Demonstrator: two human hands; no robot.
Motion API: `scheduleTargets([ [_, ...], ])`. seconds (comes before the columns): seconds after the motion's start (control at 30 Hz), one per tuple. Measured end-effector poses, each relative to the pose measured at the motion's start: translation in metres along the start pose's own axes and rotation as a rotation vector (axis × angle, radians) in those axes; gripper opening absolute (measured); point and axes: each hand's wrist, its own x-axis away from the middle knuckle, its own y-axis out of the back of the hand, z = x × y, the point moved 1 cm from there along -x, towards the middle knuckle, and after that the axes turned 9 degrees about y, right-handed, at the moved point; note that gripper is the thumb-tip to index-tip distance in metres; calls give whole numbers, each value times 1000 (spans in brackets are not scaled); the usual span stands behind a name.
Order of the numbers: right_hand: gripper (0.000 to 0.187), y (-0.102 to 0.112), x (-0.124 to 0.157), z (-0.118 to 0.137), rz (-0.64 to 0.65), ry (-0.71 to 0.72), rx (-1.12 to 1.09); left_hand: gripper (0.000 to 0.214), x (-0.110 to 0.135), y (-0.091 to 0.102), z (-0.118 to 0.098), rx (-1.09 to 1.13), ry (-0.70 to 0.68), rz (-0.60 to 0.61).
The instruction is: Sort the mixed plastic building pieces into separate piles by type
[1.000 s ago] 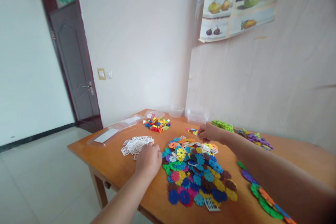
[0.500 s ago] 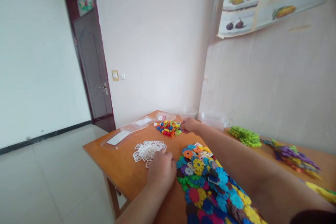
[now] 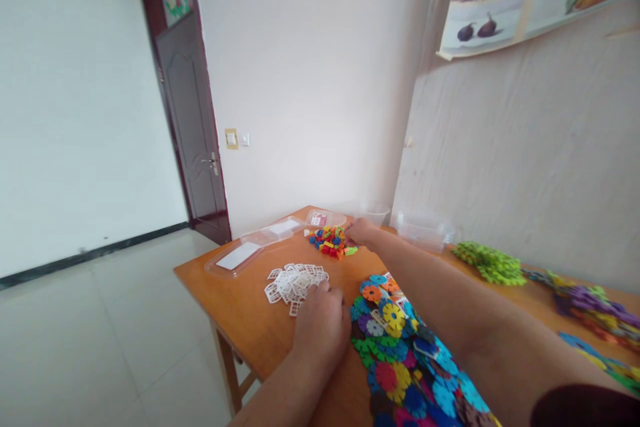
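My left hand [image 3: 323,320] rests on the table, its fingers curled in at the near right edge of a pile of white plastic lattice pieces [image 3: 295,283]. Whatever it may hold is hidden. Farther off, my right hand [image 3: 363,232] reaches to the right side of a small heap of coloured plastic building bricks [image 3: 329,240]. Its fingers are bent together at the heap; I cannot make out what lies between them. Beneath my right forearm spreads a large heap of colourful notched plastic discs [image 3: 395,347].
Clear plastic lids [image 3: 235,259] lie along the table's [image 3: 200,273] far left edge. A clear bowl [image 3: 375,213] and a clear plastic box [image 3: 423,230] stand by the wall. Green pieces [image 3: 490,263] and a mixed purple pile [image 3: 595,303] lie to the right.
The whole view has shifted, so the table and piles sit farther right. My right hand stays at the brick heap, and my left hand remains by the white pieces.
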Motion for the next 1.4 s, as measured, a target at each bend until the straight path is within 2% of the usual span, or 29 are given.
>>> scheduleTargets([
  [0.13,32,6,4,-7,-89,-125,-29,23,-1,-1,1,-20,8,15],
  [0.27,16,19,23,-7,-172,-115,-93,24,-2,-3,1,-14,-16,-3],
  [0.37,4,28,48,-3,-237,-82,-160,23,-2,-3,2,-22,-17,-15],
  [0.47,2,33,84,2,-294,-47,-219,22,-2,-3,2,-36,-6,-15],
  [0.57,5,33,131,5,-337,-22,-259,23,-2,-3,2,-53,-13,-35],
  [0.67,11,28,185,3,-403,-3,-284,23,-2,-2,2,-72,-34,-57],
  [0.77,20,15,238,-6,-415,-40,-289,24,-2,1,1,-92,-35,-60],
  [0.87,24,-1,286,-16,-420,-47,-218,25,-2,5,-1,-118,-24,-43],
  [1.0,31,-22,340,-22,-282,-12,42,26,-3,7,-2,-141,-41,-54],
  [1.1,28,-28,371,-22,-239,11,205,26,-4,6,-2,-150,-55,-66],
  [1.27,22,-25,401,-24,-229,-13,288,22,-6,6,1,-131,-115,-98],
  [1.4,26,-7,416,-26,-300,28,428,17,-6,9,4,-55,-151,-78],
])
